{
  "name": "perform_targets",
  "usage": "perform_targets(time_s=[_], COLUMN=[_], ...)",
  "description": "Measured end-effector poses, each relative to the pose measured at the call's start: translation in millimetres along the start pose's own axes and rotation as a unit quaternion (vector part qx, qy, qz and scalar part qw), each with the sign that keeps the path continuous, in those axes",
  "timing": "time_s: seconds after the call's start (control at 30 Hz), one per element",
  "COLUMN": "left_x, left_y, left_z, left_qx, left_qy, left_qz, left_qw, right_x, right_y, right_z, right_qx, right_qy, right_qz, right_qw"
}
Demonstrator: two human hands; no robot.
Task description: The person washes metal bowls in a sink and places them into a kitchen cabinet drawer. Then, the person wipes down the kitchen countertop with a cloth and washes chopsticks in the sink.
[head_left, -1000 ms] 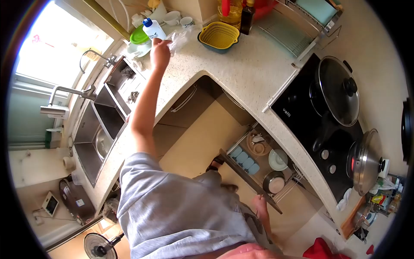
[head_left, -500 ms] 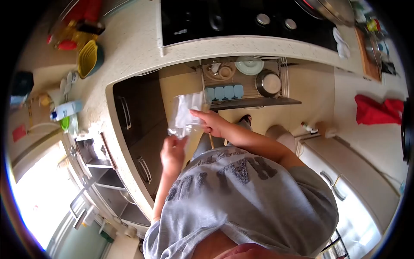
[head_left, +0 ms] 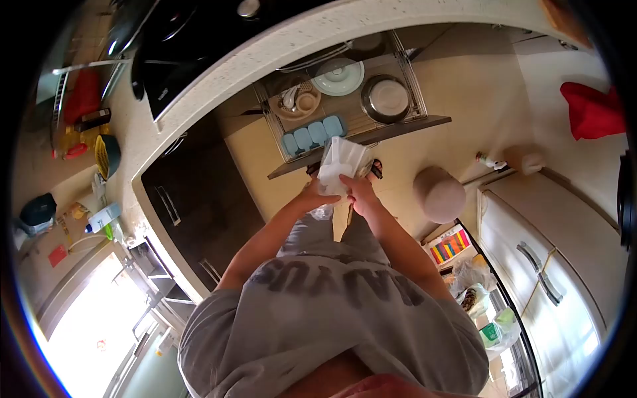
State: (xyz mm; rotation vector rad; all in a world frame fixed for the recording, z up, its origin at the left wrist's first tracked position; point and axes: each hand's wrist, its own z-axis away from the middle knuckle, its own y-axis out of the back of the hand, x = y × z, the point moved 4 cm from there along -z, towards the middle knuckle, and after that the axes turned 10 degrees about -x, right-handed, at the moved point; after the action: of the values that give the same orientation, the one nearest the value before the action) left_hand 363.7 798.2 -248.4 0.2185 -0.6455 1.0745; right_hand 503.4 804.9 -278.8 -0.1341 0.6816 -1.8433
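A clear plastic bag with white contents (head_left: 346, 156) is held in front of my body, above the open drawer's front edge. My left hand (head_left: 314, 197) is closed on its lower left side, and crinkled plastic hangs below that hand. My right hand (head_left: 360, 192) grips its lower right side with the thumb on top. A thin tan stick (head_left: 349, 215) shows just below my right hand; whether that hand holds it is unclear. What the white contents are I cannot make out.
The pulled-out drawer (head_left: 411, 129) holds a blue sectioned container (head_left: 314, 134), a pale green lidded dish (head_left: 338, 77), a metal pot (head_left: 387, 99) and a beige tray (head_left: 282, 108) with small utensils. A round stool (head_left: 440, 194) stands to the right, near the white fridge (head_left: 541, 265).
My view has turned and my body has shifted. The bag is now nearer the drawer front, and my left hand has moved up onto it beside my right hand.
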Motion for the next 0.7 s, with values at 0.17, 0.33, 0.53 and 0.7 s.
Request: perform_targets(time_s=[0.17,0.33,0.53,0.7], left_x=[-25.1,-9.7,40.9,68.9], left_y=[-35.0,-12.5,37.6,100.6], left_z=[-69.2,-122.7,-280.0,-458.0], left_qx=[-0.021,0.042,0.072,0.146], left_qy=[0.025,0.054,-0.001,-0.058], left_qz=[0.09,0.057,-0.007,-0.097], left_qw=[0.995,0.996,0.997,0.983], right_x=[-0.2,-14.1,-3.6,6.2], right_y=[67.3,104.5,154.5,177.7], right_z=[-26.5,-41.9,-61.0,-72.1], right_qx=[0.001,0.037,0.034,0.034], right_qy=[0.007,0.032,0.079,0.115], right_qz=[-0.067,-0.022,-0.044,-0.049], right_qw=[0.998,0.999,0.995,0.992])
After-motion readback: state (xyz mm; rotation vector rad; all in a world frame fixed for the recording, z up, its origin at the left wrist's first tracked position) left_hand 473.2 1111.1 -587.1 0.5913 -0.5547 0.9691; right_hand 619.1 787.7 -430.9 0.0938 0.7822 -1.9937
